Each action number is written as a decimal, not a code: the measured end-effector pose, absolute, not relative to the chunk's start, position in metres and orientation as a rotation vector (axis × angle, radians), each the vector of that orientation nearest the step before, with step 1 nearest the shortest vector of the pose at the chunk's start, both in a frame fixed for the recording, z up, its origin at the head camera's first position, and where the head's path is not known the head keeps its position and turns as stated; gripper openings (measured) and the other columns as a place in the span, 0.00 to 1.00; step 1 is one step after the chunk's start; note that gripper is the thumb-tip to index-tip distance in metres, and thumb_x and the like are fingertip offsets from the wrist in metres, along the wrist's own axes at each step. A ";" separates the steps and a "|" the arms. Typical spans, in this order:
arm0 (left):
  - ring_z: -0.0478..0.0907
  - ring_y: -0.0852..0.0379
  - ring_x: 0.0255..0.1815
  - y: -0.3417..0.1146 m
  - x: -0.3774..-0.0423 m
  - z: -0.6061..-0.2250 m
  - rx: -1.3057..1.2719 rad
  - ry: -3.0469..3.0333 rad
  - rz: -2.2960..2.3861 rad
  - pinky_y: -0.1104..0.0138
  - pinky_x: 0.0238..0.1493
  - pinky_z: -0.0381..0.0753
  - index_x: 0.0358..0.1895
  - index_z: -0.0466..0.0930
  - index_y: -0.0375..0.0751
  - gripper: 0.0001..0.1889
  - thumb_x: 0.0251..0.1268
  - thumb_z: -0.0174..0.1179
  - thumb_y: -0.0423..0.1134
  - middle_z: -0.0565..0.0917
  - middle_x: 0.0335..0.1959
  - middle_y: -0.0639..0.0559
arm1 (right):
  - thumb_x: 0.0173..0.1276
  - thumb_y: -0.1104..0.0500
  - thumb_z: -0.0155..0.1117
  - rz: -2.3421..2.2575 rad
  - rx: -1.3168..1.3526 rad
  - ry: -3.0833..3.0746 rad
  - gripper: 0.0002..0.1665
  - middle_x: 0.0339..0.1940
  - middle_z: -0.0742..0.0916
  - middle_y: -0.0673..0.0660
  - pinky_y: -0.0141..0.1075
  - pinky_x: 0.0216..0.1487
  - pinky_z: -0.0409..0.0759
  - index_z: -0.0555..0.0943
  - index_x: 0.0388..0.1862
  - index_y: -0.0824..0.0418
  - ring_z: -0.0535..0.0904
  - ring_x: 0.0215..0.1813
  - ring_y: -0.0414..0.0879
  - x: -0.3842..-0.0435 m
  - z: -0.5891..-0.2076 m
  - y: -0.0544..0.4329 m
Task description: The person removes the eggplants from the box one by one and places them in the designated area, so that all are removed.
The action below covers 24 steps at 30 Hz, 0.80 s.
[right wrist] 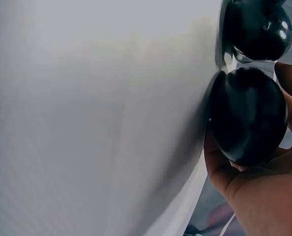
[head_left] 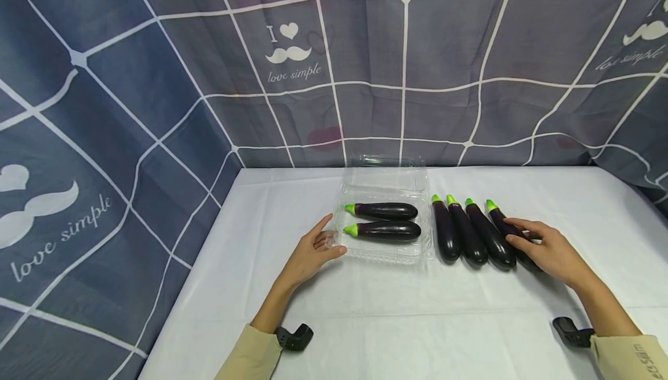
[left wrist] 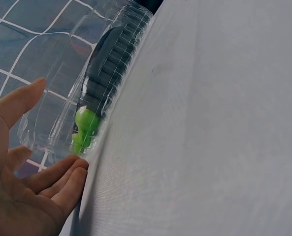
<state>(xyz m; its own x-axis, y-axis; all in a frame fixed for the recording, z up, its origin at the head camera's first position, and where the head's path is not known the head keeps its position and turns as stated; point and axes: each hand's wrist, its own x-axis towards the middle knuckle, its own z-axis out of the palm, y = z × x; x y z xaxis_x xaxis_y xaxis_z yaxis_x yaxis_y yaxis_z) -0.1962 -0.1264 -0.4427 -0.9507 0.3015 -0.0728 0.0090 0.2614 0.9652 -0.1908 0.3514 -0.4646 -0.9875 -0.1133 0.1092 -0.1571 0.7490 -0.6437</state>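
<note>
A clear plastic clamshell box (head_left: 378, 251) lies with its lid (head_left: 386, 178) folded back. Two dark eggplants with green stems, a rear one (head_left: 388, 211) and a front one (head_left: 388, 231), lie crosswise in it. My left hand (head_left: 309, 259) is at the box's left side, fingertips right at its wall and thumb apart from the fingers. To the right of the box, several eggplants (head_left: 466, 235) lie side by side. My right hand (head_left: 549, 250) grips the rightmost eggplant (head_left: 499, 219), thumb and fingers on opposite sides. In the right wrist view, that eggplant's rounded end (right wrist: 249, 118) shows between them.
A white cloth (head_left: 417, 322) covers the table. Grey-blue curtains with white lines (head_left: 365, 113) hang behind the table and along its left side. Black wrist devices (head_left: 294, 338) are worn at both cuffs.
</note>
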 end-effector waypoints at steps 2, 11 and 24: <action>0.63 0.38 0.71 -0.126 -0.196 -0.443 0.291 2.290 1.750 0.50 0.70 0.63 0.79 0.53 0.44 0.45 0.63 0.69 0.37 0.68 0.68 0.31 | 0.75 0.54 0.60 1.075 0.219 -2.883 0.27 0.60 0.77 0.76 0.46 0.42 0.70 0.74 0.66 0.69 0.74 0.54 0.69 -0.191 -0.465 0.352; 0.62 0.38 0.72 -0.126 -0.194 -0.442 0.285 2.296 1.761 0.50 0.70 0.62 0.79 0.53 0.44 0.44 0.63 0.69 0.37 0.67 0.69 0.30 | 0.75 0.54 0.60 1.077 0.227 -2.893 0.30 0.60 0.75 0.78 0.60 0.46 0.70 0.71 0.67 0.72 0.72 0.56 0.72 -0.193 -0.467 0.351; 0.63 0.38 0.71 -0.124 -0.194 -0.442 0.261 2.303 1.782 0.49 0.71 0.61 0.78 0.57 0.49 0.43 0.62 0.69 0.36 0.68 0.68 0.30 | 0.74 0.53 0.60 1.069 0.187 -2.905 0.35 0.57 0.74 0.81 0.65 0.48 0.67 0.65 0.71 0.72 0.69 0.56 0.74 -0.190 -0.466 0.353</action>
